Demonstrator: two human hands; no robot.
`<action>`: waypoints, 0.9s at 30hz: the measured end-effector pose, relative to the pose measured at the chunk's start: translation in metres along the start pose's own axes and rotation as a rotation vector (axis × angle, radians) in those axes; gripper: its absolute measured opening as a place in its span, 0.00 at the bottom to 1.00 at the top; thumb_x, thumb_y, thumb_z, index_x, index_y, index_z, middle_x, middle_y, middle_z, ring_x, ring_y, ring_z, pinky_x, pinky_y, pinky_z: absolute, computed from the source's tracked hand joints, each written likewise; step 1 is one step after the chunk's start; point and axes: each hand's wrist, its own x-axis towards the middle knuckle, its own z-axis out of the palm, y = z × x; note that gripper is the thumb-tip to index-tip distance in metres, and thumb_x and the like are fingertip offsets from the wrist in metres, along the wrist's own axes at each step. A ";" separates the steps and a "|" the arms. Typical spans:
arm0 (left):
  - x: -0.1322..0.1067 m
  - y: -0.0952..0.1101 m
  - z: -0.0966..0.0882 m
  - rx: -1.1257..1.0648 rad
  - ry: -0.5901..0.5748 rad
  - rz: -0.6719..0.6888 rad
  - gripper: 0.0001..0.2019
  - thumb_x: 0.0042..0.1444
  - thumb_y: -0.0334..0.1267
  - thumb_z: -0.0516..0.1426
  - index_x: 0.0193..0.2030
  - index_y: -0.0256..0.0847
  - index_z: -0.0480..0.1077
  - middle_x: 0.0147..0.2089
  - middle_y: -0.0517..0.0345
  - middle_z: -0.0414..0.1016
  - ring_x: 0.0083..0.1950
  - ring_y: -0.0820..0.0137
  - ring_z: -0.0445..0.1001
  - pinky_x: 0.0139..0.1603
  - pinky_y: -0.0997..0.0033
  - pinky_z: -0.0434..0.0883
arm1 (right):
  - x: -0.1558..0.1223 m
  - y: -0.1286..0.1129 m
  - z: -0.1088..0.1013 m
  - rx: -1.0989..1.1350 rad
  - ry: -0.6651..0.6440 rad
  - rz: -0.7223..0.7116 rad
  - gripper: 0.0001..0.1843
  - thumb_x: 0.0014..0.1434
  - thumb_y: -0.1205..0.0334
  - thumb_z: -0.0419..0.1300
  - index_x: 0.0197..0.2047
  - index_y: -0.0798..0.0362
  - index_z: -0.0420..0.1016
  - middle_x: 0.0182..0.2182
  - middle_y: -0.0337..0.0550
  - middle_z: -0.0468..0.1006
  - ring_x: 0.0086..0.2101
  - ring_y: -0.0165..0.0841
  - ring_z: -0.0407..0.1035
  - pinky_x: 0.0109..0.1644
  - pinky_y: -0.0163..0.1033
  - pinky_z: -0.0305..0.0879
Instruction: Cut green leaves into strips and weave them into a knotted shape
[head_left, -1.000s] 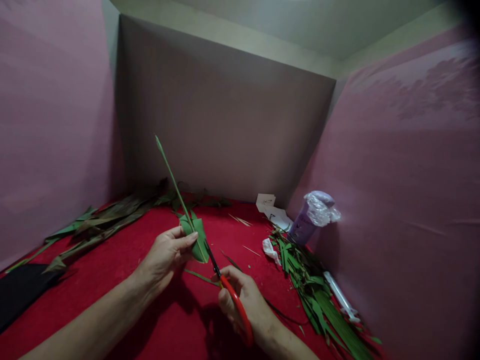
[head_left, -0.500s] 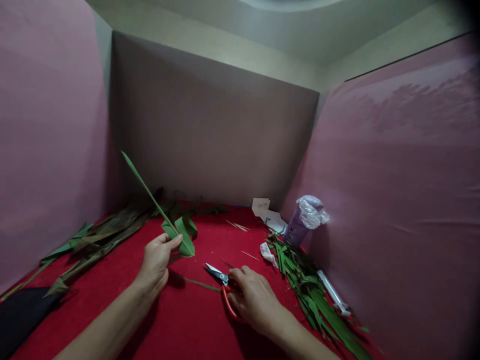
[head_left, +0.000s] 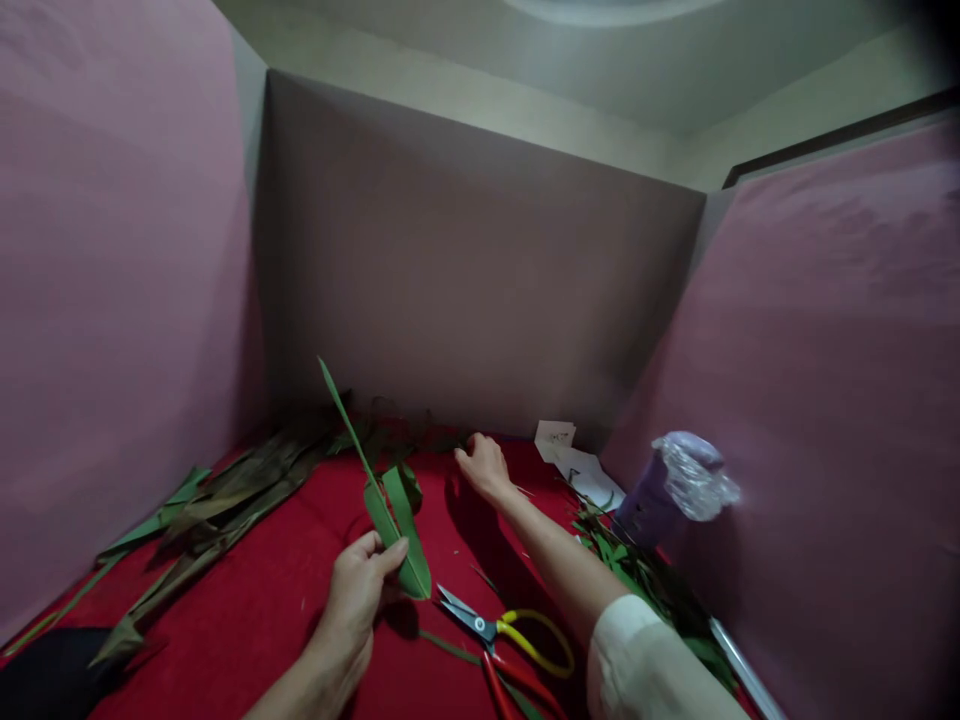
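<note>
My left hand (head_left: pixel 360 590) is closed on a green leaf (head_left: pixel 412 570), pinched between thumb and fingers. The leaf is folded into a loop, and a long narrow part sticks up to the left. At the back of the red cloth, my right hand (head_left: pixel 484 465) has its fingers curled close together, beside dark leaf strips (head_left: pixel 405 435). What its fingertips hold, if anything, is hidden. Scissors (head_left: pixel 480 625) with one yellow and one red handle lie on the cloth, blades parted and pointing toward the held leaf. A thin green strip (head_left: pixel 450 647) lies beside them.
Brownish long leaves (head_left: pixel 225 500) lie along the left. Cut green leaves (head_left: pixel 615 555), a purple container (head_left: pixel 649 500) with clear plastic over its top and a clear tube (head_left: pixel 739 660) are on the right. White papers (head_left: pixel 589 475) lie behind. Pink and grey panels (head_left: pixel 465 260) enclose the table.
My right hand has let go of the scissors and reached forward to the back of the cloth. My left hand still holds the leaf. The view has shifted.
</note>
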 end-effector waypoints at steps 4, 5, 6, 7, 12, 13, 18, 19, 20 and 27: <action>0.003 -0.004 -0.002 -0.018 -0.005 -0.055 0.09 0.40 0.36 0.63 0.26 0.35 0.69 0.19 0.60 0.71 0.19 0.71 0.70 0.21 0.71 0.71 | 0.018 0.006 0.018 0.000 -0.001 0.047 0.13 0.61 0.58 0.54 0.46 0.57 0.67 0.42 0.46 0.71 0.40 0.35 0.68 0.43 0.45 0.66; 0.004 -0.005 -0.002 -0.022 -0.007 -0.057 0.09 0.40 0.37 0.64 0.26 0.35 0.69 0.19 0.60 0.72 0.19 0.71 0.70 0.21 0.72 0.71 | 0.021 0.009 0.021 0.010 -0.001 0.053 0.13 0.61 0.59 0.54 0.46 0.57 0.67 0.42 0.45 0.71 0.40 0.35 0.68 0.43 0.45 0.66; 0.005 -0.005 -0.002 -0.024 -0.010 -0.060 0.09 0.40 0.37 0.64 0.25 0.35 0.69 0.20 0.59 0.73 0.20 0.71 0.70 0.21 0.72 0.71 | 0.022 0.012 0.024 0.025 0.000 0.054 0.13 0.61 0.59 0.54 0.46 0.57 0.68 0.42 0.45 0.71 0.39 0.34 0.69 0.43 0.45 0.66; 0.005 -0.006 -0.002 -0.024 -0.008 -0.061 0.10 0.40 0.38 0.64 0.25 0.35 0.69 0.20 0.58 0.73 0.20 0.71 0.71 0.21 0.73 0.71 | 0.023 0.015 0.026 0.045 0.003 0.051 0.12 0.61 0.59 0.54 0.45 0.57 0.68 0.42 0.45 0.71 0.39 0.34 0.68 0.43 0.45 0.66; 0.008 -0.010 0.000 -0.027 0.045 -0.067 0.12 0.35 0.39 0.66 0.26 0.35 0.71 0.19 0.58 0.73 0.18 0.71 0.70 0.18 0.74 0.69 | 0.018 0.028 0.025 0.249 0.085 -0.038 0.07 0.57 0.67 0.54 0.39 0.56 0.71 0.39 0.47 0.72 0.39 0.35 0.67 0.45 0.40 0.60; 0.009 -0.010 0.000 -0.030 0.052 -0.070 0.13 0.34 0.39 0.66 0.26 0.35 0.71 0.19 0.57 0.74 0.18 0.71 0.70 0.18 0.75 0.69 | 0.015 0.029 0.024 0.311 0.113 -0.068 0.08 0.56 0.67 0.54 0.39 0.56 0.71 0.39 0.48 0.71 0.40 0.35 0.66 0.46 0.39 0.58; 0.008 -0.009 0.001 -0.034 0.046 -0.072 0.15 0.31 0.41 0.67 0.25 0.35 0.71 0.20 0.55 0.75 0.19 0.71 0.70 0.18 0.75 0.69 | -0.001 0.026 0.018 0.702 0.199 -0.211 0.10 0.56 0.60 0.52 0.39 0.55 0.70 0.38 0.46 0.70 0.41 0.35 0.63 0.48 0.38 0.57; 0.009 -0.009 0.001 -0.033 0.039 -0.073 0.15 0.32 0.41 0.67 0.25 0.35 0.71 0.20 0.55 0.75 0.19 0.70 0.70 0.18 0.74 0.69 | -0.003 0.024 0.016 0.789 0.196 -0.226 0.10 0.56 0.59 0.52 0.39 0.54 0.69 0.38 0.45 0.69 0.41 0.35 0.63 0.48 0.38 0.57; 0.009 -0.009 0.000 -0.032 0.034 -0.076 0.15 0.32 0.41 0.67 0.25 0.35 0.71 0.20 0.55 0.75 0.19 0.70 0.70 0.19 0.73 0.69 | -0.005 0.021 0.015 0.876 0.184 -0.235 0.11 0.56 0.57 0.53 0.38 0.54 0.68 0.37 0.45 0.69 0.40 0.34 0.63 0.47 0.37 0.58; 0.017 -0.018 -0.005 -0.060 0.040 -0.076 0.15 0.31 0.40 0.68 0.24 0.35 0.71 0.18 0.57 0.73 0.17 0.70 0.69 0.18 0.71 0.70 | -0.019 -0.003 0.001 1.420 -0.252 -0.212 0.13 0.52 0.53 0.58 0.36 0.52 0.63 0.24 0.36 0.68 0.23 0.27 0.62 0.23 0.29 0.56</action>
